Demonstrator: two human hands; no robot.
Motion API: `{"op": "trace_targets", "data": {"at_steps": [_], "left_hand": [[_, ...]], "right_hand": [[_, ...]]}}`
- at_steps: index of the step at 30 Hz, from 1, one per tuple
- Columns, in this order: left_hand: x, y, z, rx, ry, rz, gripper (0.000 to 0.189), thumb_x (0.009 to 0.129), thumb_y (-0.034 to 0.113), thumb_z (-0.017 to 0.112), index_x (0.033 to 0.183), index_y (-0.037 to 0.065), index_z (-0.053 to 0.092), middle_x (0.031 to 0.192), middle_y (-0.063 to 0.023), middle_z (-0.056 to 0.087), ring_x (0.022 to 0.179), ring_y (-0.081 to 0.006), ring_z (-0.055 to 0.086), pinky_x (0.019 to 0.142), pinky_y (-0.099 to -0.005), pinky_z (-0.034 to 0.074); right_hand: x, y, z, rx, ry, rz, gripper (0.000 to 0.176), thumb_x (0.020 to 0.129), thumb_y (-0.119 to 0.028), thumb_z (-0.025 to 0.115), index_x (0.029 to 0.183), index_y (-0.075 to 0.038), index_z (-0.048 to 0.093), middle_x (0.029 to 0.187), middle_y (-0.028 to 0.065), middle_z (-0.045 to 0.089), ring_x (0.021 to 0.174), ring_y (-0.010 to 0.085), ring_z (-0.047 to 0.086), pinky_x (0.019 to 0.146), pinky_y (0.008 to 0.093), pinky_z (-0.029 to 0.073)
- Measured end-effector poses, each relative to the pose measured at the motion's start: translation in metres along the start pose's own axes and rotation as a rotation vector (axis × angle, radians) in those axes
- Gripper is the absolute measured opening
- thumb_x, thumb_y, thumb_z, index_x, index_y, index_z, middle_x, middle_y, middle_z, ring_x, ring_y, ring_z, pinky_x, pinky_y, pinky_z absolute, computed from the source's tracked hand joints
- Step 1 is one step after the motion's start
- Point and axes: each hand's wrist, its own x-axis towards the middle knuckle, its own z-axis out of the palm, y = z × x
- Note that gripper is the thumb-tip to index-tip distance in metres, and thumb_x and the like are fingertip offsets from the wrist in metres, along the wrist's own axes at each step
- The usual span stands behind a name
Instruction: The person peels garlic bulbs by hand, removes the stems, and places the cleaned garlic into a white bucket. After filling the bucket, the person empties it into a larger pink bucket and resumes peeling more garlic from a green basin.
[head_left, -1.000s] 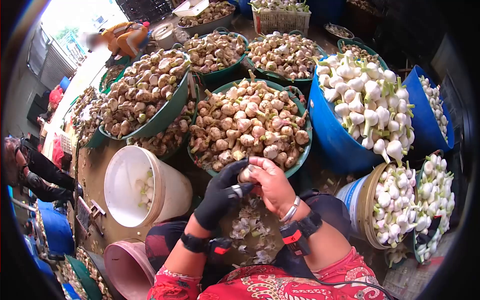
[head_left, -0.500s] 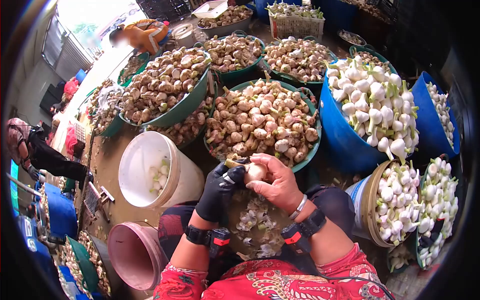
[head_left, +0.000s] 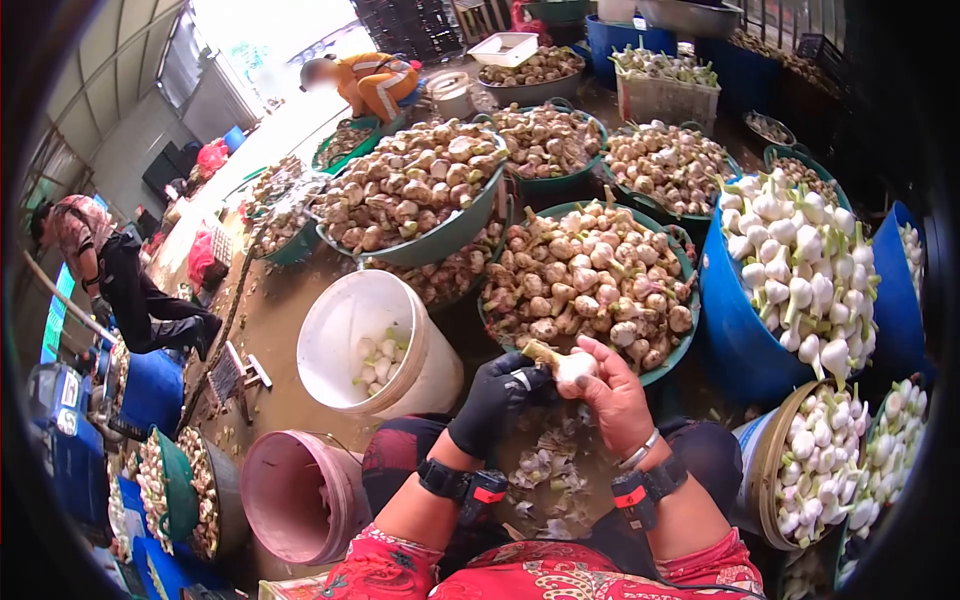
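Note:
Between my two hands is a garlic bulb, its cut stem pointing up and left. My left hand, in a black glove with a metal band on one finger, is closed at the stem side; some of its fingers are hidden. The bare fingers of my right hand grip the bulb from the right. Just beyond, a green tub is heaped with brownish, unpeeled garlic. Papery garlic skins litter the floor between my knees.
To the left stand a white bucket with a few peeled bulbs and a pink bucket. A blue tub and a tan-rimmed bucket at right hold white garlic. Two other people bend over farther back.
The view has swung left, so things appear farther right and lower. My right fingers have shifted on the bulb, now gripping it nearer the fingertips. Both hands stay on it.

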Motion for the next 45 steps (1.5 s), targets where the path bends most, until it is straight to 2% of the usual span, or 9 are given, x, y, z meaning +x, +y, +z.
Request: {"op": "trace_targets", "data": {"at_steps": [12,24,31,36,38,39,40,42,45], "left_hand": [[0.004,-0.002,-0.005,-0.020,-0.046,-0.080,0.015,0.088,0.015,0.061,0.098,0.005,0.062,0.079,0.0005,0.061,0.067,-0.0080,0.055,0.061,-0.0228,0.045],[0.006,-0.010,-0.013,0.019,-0.057,-0.084,0.015,0.085,0.013,0.061,0.097,0.004,0.063,0.081,-0.0031,0.064,0.070,-0.0120,0.060,0.064,-0.0257,0.049],[0.014,-0.021,-0.019,0.589,-0.044,0.228,0.021,0.077,-0.004,0.053,0.094,0.003,0.063,0.081,0.0011,0.062,0.071,-0.0078,0.055,0.064,-0.0235,0.046],[0.015,-0.032,-0.011,0.430,-0.017,0.202,0.019,0.073,-0.006,0.057,0.088,0.003,0.063,0.076,0.0005,0.063,0.068,-0.0077,0.056,0.059,-0.0260,0.046],[0.017,-0.024,-0.005,1.144,-0.083,0.664,0.018,0.074,-0.004,0.059,0.091,0.003,0.063,0.083,-0.0013,0.065,0.078,-0.0101,0.061,0.066,-0.0268,0.049],[0.014,-0.017,-0.004,1.164,-0.141,0.547,0.025,0.075,0.001,0.064,0.099,0.003,0.062,0.093,-0.0025,0.066,0.087,-0.0131,0.063,0.073,-0.0286,0.051],[0.014,-0.021,-0.006,1.162,-0.142,0.545,0.025,0.075,0.001,0.064,0.099,0.003,0.062,0.093,-0.0025,0.066,0.087,-0.0131,0.063,0.073,-0.0286,0.051],[0.013,-0.030,-0.011,0.143,-0.096,0.087,0.028,0.078,0.005,0.062,0.106,0.003,0.059,0.097,-0.0049,0.065,0.086,-0.0154,0.063,0.074,-0.0302,0.053],[0.004,-0.026,-0.024,0.165,-0.105,0.093,0.029,0.084,0.006,0.056,0.113,0.001,0.055,0.101,-0.0078,0.064,0.083,-0.0160,0.063,0.074,-0.0305,0.053]], "right_hand": [[0.004,0.027,-0.003,-0.528,-0.057,-0.285,0.052,0.093,-0.014,0.047,0.139,0.002,0.027,0.117,0.0091,0.048,0.100,0.0117,0.048,0.093,0.0259,0.037],[0.005,0.025,0.003,-0.394,-0.100,-0.228,0.051,0.093,-0.012,0.045,0.137,0.003,0.023,0.077,-0.0001,0.048,0.068,0.0070,0.044,0.067,0.0214,0.040],[0.002,0.023,-0.005,0.259,-0.063,0.346,0.037,0.096,-0.030,0.042,0.125,-0.009,0.035,0.075,0.0069,0.053,0.062,0.0179,0.051,0.050,0.0305,0.042],[0.004,0.012,-0.029,0.414,-0.077,0.654,0.038,0.096,-0.038,0.036,0.116,-0.008,0.048,0.088,0.0169,0.063,0.067,0.0282,0.063,0.050,0.0319,0.045],[0.003,0.014,-0.028,0.506,-0.261,0.841,0.041,0.096,-0.038,0.037,0.116,-0.005,0.052,0.089,0.0180,0.064,0.069,0.0290,0.064,0.052,0.0316,0.047],[0.004,0.013,-0.030,0.533,-0.300,0.829,0.043,0.095,-0.038,0.039,0.115,-0.002,0.054,0.092,0.0189,0.065,0.072,0.0299,0.065,0.055,0.0311,0.049],[0.003,0.012,-0.030,0.534,-0.297,0.830,0.043,0.095,-0.038,0.039,0.115,-0.002,0.054,0.092,0.0189,0.065,0.072,0.0299,0.065,0.055,0.0311,0.049],[0.001,0.006,-0.027,0.472,-0.135,0.699,0.039,0.091,-0.035,0.048,0.119,-0.009,0.052,0.102,0.0224,0.062,0.078,0.0328,0.064,0.059,0.0331,0.050],[0.002,0.003,-0.028,0.387,-0.055,0.523,0.039,0.087,-0.028,0.058,0.121,-0.010,0.050,0.100,0.0189,0.062,0.082,0.0335,0.065,0.065,0.0359,0.051]]}}
